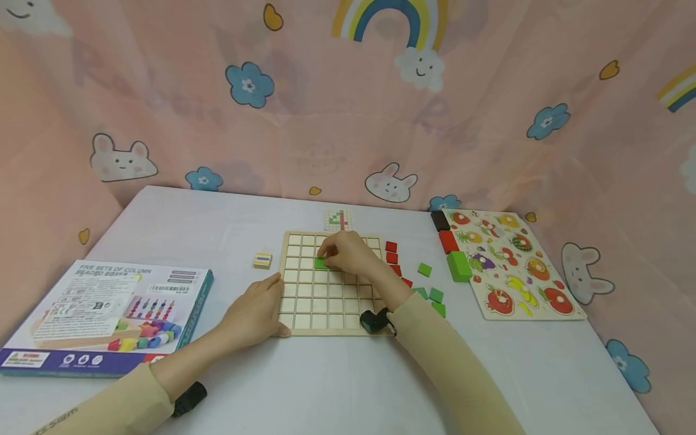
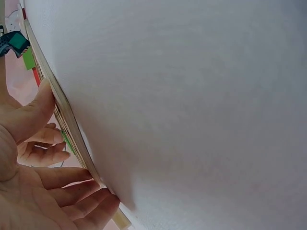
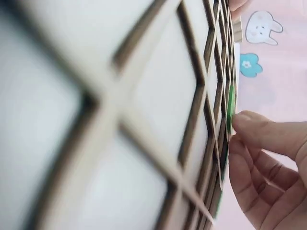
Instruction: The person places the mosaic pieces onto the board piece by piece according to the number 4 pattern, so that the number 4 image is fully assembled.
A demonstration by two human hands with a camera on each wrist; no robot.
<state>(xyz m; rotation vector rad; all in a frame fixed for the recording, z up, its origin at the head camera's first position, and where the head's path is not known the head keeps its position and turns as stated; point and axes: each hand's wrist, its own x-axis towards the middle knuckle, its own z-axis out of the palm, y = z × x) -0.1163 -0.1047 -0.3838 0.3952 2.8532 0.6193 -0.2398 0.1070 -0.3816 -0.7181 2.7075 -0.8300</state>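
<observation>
A wooden grid board (image 1: 296,305) with pale square cells lies in the middle of the table. My left hand (image 1: 255,311) rests against its left edge, thumb at the near corner and fingers farther up, nearly straight. Over the far part of the board, my right hand (image 1: 348,252) has thumb and fingers curled together, pinching at a green square tile (image 3: 231,108) among the slats. In the head view the green tile (image 1: 320,263) shows just below the fingertips, partly covered. A small pattern card (image 1: 339,220) with green and red squares lies beyond the board.
Red tiles (image 1: 391,246) and green tiles (image 1: 425,269) lie right of the board. Farther right are a green block (image 1: 459,266), a red block (image 1: 448,241), a black block (image 1: 440,221) and a fruit puzzle board (image 1: 511,266). Leftward are a small yellowish block (image 1: 262,260) and a toy box (image 1: 190,308).
</observation>
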